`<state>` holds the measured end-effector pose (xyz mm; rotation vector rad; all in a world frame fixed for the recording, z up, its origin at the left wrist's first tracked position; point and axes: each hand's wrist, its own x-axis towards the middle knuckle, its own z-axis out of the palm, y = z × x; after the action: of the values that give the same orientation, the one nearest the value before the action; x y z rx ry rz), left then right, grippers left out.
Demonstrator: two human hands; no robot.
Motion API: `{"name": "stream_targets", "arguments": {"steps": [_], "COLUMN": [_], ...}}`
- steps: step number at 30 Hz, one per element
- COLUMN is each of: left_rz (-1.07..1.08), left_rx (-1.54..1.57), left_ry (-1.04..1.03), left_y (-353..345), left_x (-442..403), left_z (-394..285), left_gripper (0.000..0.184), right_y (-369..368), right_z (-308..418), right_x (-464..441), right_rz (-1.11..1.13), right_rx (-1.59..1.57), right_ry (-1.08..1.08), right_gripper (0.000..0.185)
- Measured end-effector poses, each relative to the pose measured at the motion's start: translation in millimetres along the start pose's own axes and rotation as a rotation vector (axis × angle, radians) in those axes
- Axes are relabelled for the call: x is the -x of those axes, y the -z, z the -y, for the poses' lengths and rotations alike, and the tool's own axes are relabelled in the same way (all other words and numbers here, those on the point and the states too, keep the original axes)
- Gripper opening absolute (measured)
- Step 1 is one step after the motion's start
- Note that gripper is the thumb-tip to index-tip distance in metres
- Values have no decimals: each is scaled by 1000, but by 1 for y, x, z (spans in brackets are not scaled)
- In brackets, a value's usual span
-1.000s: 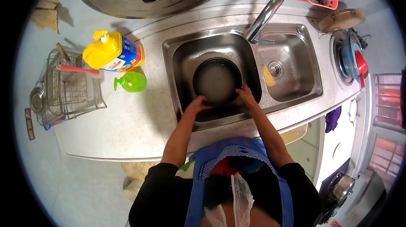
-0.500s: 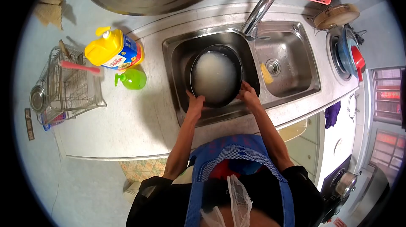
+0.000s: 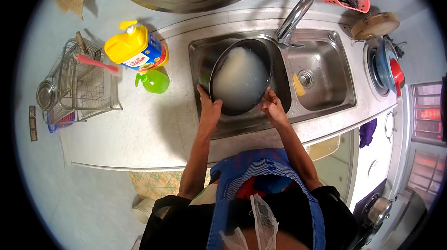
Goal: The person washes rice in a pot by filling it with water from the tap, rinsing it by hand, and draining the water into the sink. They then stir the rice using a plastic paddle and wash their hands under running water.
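The pot (image 3: pixel 263 52) is in the left basin (image 3: pixel 199 60) of the sink. It contains cloudy liquid with a pale mass showing through, and it appears tilted; whether its base touches the basin floor cannot be determined.

The left hand (image 3: pixel 210 106) grips the near left side of the pot, thumb at the rim and forefinger extended along the outer wall. The right hand (image 3: pixel 273 106) grips the near right side, its fingers bent at the rim. Fingertips beneath the pot, if any, are hidden. The two-sided hold probably balances the liquid load and controls the tilt.

The basin probably serves to catch spills. The faucet (image 3: pixel 295 16) stands behind, between the basins. The sponge (image 3: pixel 298 85) lies in the right basin (image 3: pixel 348 70), apart from the pot.
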<state>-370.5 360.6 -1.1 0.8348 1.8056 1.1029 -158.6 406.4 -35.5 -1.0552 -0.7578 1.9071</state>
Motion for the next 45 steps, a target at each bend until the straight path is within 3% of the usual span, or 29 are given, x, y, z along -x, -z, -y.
{"name": "stream_targets", "arguments": {"steps": [9, 13, 24, 42, 45], "left_rz": [10, -4, 9, -20, 1], "left_rx": [-29, -37, -25, -112, -86], "left_ry": [-178, -195, -248, -370, -304], "left_y": [11, 12, 13, 12, 13], "left_x": [1, 3, 8, 19, 28], "left_z": [-16, -19, -30, -47, -62], "left_gripper": [76, 75, 74, 76, 78], "right_y": [-11, -14, -11, -24, -24], "right_z": [4, 3, -6, 10, 11], "right_x": [3, 4, 1, 11, 12], "right_rz": [110, 27, 128, 118, 133], "right_rx": [-56, -49, -164, -210, -198], "right_ry": [-17, -32, 63, 20, 19], "right_gripper": [70, 68, 69, 68, 73]}}
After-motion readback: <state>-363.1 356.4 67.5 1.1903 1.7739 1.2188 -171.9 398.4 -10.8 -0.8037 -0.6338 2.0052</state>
